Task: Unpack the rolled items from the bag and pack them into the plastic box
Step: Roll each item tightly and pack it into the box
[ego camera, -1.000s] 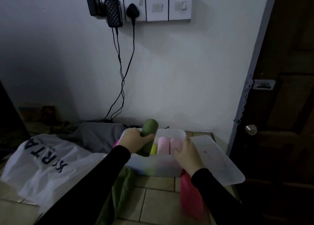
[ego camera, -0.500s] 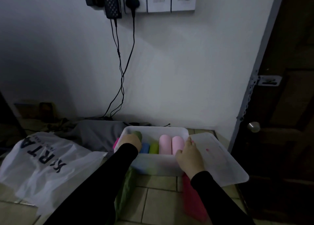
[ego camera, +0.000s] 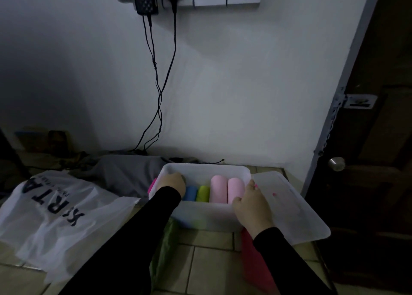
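Box, translucent white plastic, rectangular (ego camera: 207, 219), sits on the tiled floor with your left hand (ego camera: 171, 184) down inside its left end. Its fingers curl over a dark green rolled item (ego camera: 183, 178), of which only a sliver shows past the knuckles; you appear to be grasping it, probably to seat it against the wall. Just right of that grip lie a short blue fabric roll (ego camera: 190, 193), a lime-green fabric roll (ego camera: 203, 193) and two longer pale pink fabric rolls (ego camera: 227, 191), side by side and touching, all soft cylinders. Your right hand (ego camera: 253, 206) rests on the box's near right corner, fingers draped over the rim, likely steadying it; whether it clenches the rim, cannot tell. Beyond that hand the flat translucent plastic lid (ego camera: 289, 207) lies beside the box. Left of your grip the crinkled white printed plastic bag (ego camera: 53, 207) lies slack. Loose green cloth (ego camera: 165, 245) and pink cloth (ego camera: 254, 265) lie below the box.
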Tool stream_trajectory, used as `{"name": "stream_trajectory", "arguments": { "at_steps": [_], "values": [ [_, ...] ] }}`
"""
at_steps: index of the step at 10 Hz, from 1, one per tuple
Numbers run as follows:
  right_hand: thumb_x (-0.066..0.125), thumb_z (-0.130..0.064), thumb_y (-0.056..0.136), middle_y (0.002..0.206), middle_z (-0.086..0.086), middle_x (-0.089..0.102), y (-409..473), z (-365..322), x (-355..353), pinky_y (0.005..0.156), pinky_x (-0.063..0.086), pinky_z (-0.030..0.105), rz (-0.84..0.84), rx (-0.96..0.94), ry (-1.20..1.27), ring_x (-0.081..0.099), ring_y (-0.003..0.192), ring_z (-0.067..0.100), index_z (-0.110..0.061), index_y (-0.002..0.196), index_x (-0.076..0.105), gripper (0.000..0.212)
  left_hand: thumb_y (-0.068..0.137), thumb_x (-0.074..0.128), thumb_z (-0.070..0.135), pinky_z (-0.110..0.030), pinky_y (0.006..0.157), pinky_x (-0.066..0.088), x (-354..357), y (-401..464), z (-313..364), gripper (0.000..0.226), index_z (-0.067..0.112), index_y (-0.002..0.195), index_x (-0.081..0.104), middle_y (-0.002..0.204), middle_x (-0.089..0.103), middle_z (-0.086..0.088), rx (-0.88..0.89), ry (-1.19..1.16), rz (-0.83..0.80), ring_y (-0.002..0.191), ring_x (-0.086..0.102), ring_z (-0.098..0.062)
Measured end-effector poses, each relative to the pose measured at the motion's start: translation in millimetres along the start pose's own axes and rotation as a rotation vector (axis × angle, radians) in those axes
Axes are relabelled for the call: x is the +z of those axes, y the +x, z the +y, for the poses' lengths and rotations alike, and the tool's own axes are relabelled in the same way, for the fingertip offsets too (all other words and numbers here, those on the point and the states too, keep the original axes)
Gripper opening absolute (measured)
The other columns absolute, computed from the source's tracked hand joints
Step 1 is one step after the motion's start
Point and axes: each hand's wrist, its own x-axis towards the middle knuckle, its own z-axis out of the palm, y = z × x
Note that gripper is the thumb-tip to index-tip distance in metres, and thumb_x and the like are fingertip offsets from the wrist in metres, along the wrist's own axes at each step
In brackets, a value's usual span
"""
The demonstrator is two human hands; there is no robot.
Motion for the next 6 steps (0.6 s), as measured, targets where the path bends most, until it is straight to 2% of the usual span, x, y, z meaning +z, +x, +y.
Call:
{"name": "stream_trajectory", "arguments": {
  "at_steps": [1, 2, 3, 4, 5, 6],
  "values": [
    [0.043, -0.021, 0.090, 0.156, 0.018, 0.019, -1.3, -0.3, 0.2, 0.104, 0.039, 0.038, -0.009, 0.003, 0.001, 0.037, 0.135, 0.033, -0.003, 0.151, 0.003, 0.075, 0.100, 0.042, 0.027, -0.033, 0.106, 0.035, -9.4, 4.8, 4.7, 0.043, 0.004, 0.136, 0.047, 0.141, 0.048, -0.012, 0.129, 0.270, -0.154, 0.132, 0.044, -0.027],
    [0.043, -0.019, 0.089, 0.155, 0.020, 0.020, -0.3, 0.3, 1.0, 0.106, 0.036, 0.038, 0.002, 0.008, 0.002, 0.034, 0.137, 0.034, 0.000, 0.150, 0.005, 0.075, 0.101, 0.039, 0.032, -0.029, 0.107, 0.030, -11.4, 1.9, 7.5, 0.048, 0.006, 0.142, 0.041, 0.146, 0.042, -0.010, 0.162, 0.209, -0.228, 0.135, 0.039, -0.024],
    [0.044, -0.018, 0.089, 0.155, 0.020, 0.021, -1.8, 1.2, 1.8, 0.106, 0.035, 0.037, 0.013, -0.002, 0.008, 0.033, 0.137, 0.034, 0.000, 0.150, 0.007, 0.074, 0.103, 0.031, 0.034, -0.031, 0.111, 0.025, -6.6, -8.3, 7.5, 0.051, 0.004, 0.144, 0.036, 0.148, 0.038, -0.015, 0.160, 0.079, -0.163, 0.138, 0.035, -0.026],
    [0.047, -0.018, 0.087, 0.153, 0.021, 0.026, 3.1, 0.1, -0.6, 0.106, 0.035, 0.039, -0.040, 0.050, 0.042, 0.035, 0.136, 0.035, 0.000, 0.150, 0.010, 0.075, 0.098, 0.040, 0.042, -0.032, 0.104, 0.035, 3.7, -8.4, -6.0, 0.053, 0.002, 0.130, 0.053, 0.134, 0.054, -0.017, 0.170, -0.051, -0.021, 0.125, 0.049, -0.029],
    [0.050, -0.023, 0.085, 0.143, 0.024, 0.037, 6.5, -10.2, -8.6, 0.104, 0.037, 0.044, -0.017, 0.051, -0.051, 0.037, 0.130, 0.040, 0.003, 0.142, 0.026, 0.067, 0.092, 0.055, 0.037, -0.032, 0.096, 0.043, 19.1, -9.3, -26.5, 0.041, 0.006, 0.118, 0.061, 0.123, 0.059, -0.012, 0.293, -0.272, 0.239, 0.113, 0.055, -0.027],
    [0.049, -0.026, 0.082, 0.127, 0.016, 0.055, -19.0, -30.8, -2.0, 0.092, 0.044, 0.041, 0.364, -0.338, -0.089, 0.050, 0.117, 0.034, -0.003, 0.124, 0.055, 0.049, 0.086, 0.064, 0.024, -0.030, 0.099, 0.044, 29.3, -27.2, -53.9, 0.029, 0.010, 0.112, 0.067, 0.114, 0.058, -0.006, 0.537, -0.387, 0.455, 0.106, 0.056, -0.022]
  ]
}}
